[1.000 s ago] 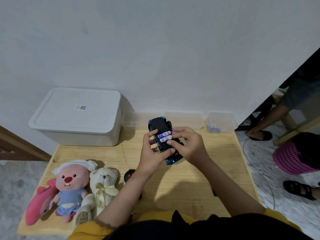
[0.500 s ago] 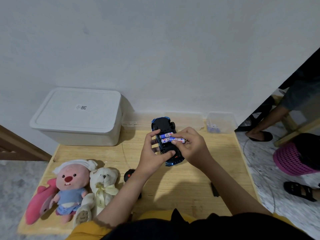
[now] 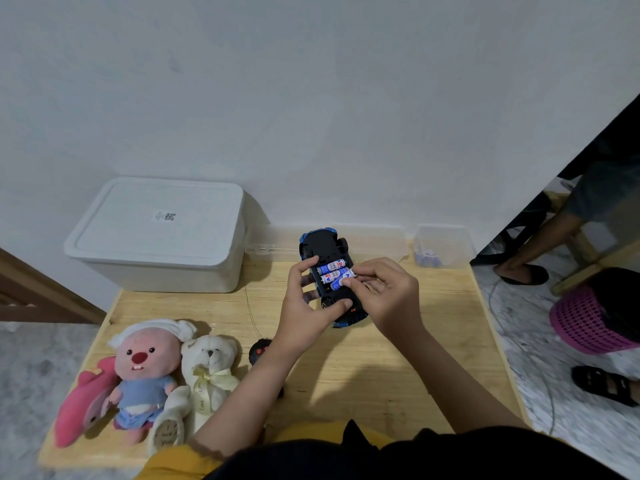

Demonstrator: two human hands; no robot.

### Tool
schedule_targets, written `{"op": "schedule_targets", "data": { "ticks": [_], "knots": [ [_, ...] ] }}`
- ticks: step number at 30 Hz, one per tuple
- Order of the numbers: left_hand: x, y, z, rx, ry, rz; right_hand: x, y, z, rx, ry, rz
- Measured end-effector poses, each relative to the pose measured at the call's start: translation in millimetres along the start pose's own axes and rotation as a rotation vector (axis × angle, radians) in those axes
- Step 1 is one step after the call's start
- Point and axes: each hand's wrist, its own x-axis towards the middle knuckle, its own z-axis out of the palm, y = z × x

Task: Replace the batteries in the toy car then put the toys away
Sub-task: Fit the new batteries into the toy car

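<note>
Wooden worktop (image 3: 398, 368) carries plush toys (image 3: 145, 372) at left before a white lidded box (image 3: 159, 233). Left hand (image 3: 304, 306) grips the upturned toy car (image 3: 329, 271) mid-worktop; right hand (image 3: 384, 292) pinches a battery (image 3: 341, 282) at its compartment.

Wooden surface (image 3: 398, 368) set against a plain white wall (image 3: 311, 98). Marbled grey floor (image 3: 540, 341) on both sides. Brown wooden trim (image 3: 31, 292) at far left, low on the wall. To the right, past the wall's edge, a pink basket (image 3: 585, 323) stands on the floor. A second person there: a leg, foot in a dark slipper (image 3: 526, 274), another foot in a black sandal (image 3: 604, 384) nearer the camera. A thin cable (image 3: 550, 407) curves over the floor beside the surface's right edge.
</note>
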Motion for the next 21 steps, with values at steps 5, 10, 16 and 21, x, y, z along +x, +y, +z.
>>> {"op": "schedule_targets", "data": {
  "ticks": [5, 10, 16, 21],
  "knots": [
    [2, -3, -1, 0.034, 0.005, 0.038, -3, 0, 5, -0.014, 0.017, -0.006],
    [4, -1, -1, 0.063, 0.041, 0.126, 3, -6, 8, 0.068, 0.020, 0.143],
    [2, 0, 0, 0.090, 0.045, 0.154, 10, -9, 7, -0.096, -0.096, 0.223],
    [-1, 3, 0, 0.107, 0.046, 0.165, 19, -16, 5, -0.221, -0.144, 0.306]
  ]
}}
